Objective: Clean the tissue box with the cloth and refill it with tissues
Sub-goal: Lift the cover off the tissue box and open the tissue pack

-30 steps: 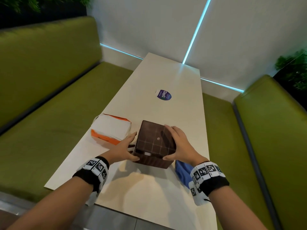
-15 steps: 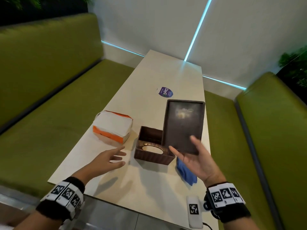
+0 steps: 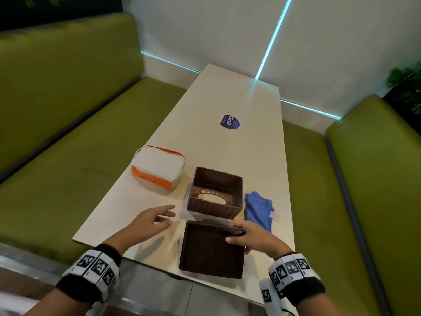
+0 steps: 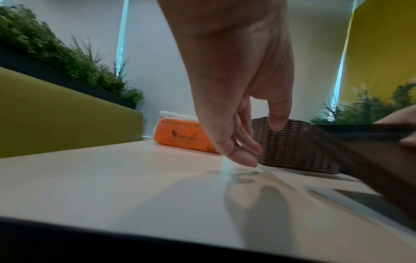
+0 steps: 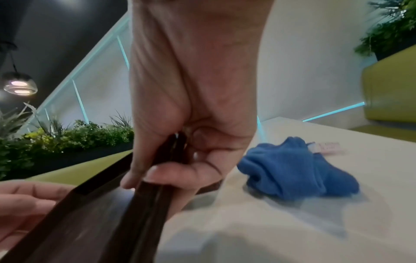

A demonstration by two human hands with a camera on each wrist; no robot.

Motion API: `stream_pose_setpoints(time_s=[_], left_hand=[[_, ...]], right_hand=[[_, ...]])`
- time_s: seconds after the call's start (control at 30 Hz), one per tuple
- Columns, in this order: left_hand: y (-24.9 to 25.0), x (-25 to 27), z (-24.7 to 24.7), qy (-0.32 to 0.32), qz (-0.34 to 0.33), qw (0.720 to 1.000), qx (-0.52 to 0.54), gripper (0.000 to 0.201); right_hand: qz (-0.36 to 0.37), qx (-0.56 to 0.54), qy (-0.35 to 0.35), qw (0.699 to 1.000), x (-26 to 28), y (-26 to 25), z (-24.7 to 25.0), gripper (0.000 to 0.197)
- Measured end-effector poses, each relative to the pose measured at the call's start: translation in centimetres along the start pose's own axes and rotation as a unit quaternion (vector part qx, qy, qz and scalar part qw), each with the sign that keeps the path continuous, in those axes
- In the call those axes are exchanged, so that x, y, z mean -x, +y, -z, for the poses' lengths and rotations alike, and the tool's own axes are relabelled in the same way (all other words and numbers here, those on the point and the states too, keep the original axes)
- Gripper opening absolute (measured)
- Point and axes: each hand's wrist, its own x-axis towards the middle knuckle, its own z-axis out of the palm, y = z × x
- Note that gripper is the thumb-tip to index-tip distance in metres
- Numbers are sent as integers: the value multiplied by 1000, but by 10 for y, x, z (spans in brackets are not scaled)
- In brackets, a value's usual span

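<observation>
A brown woven tissue box point(image 3: 215, 192) point(image 4: 290, 142) stands upside down on the table with its bottom panel off, the oval slot showing inside. My right hand point(image 3: 247, 236) point(image 5: 180, 160) grips the far right corner of that flat brown panel point(image 3: 210, 249) point(image 5: 90, 213), held low near the table's front edge. My left hand point(image 3: 157, 218) point(image 4: 245, 142) hovers open just left of the box, fingers loosely spread. A blue cloth point(image 3: 258, 209) point(image 5: 292, 169) lies crumpled right of the box. An orange and white tissue pack point(image 3: 157, 169) point(image 4: 182, 135) sits to the box's left.
The long cream table point(image 3: 227, 99) carries a round purple sticker point(image 3: 229, 122) further back. Green bench seats point(image 3: 68, 179) run along both sides. The table's near edge lies just under the panel. Plants line the ledges behind the benches.
The right hand lifted the bottom panel off the box, raised it upright, then brought it down towards me to the front of the table. The left hand let go of the box.
</observation>
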Motion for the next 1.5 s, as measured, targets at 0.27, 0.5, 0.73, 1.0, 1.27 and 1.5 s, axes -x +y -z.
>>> stream_pose_setpoints(time_s=[0.27,0.5,0.73,1.0,1.27,1.5], left_hand=[[14,3,-38,-32,-40,997,-61,45],[17,-3,-43,-10,-41,993,-114,42],[35,-13,12,73,-46,994,-62,37],[45,-58,80,176,-59,980,-73,24],[41,-109,90,138,-7,968,-209,42],[33,-123,93,130,-4,936,-327,55]], right_hand=[[-7,123,106,987,-19,21,-22,44],[-7,196,196,961,-26,36,-37,50],[-20,272,224,936,-24,22,-45,42],[189,238,242,921,-29,-99,-45,18],[185,249,147,939,-121,-186,-54,44],[133,305,130,934,-154,-170,-71,31]])
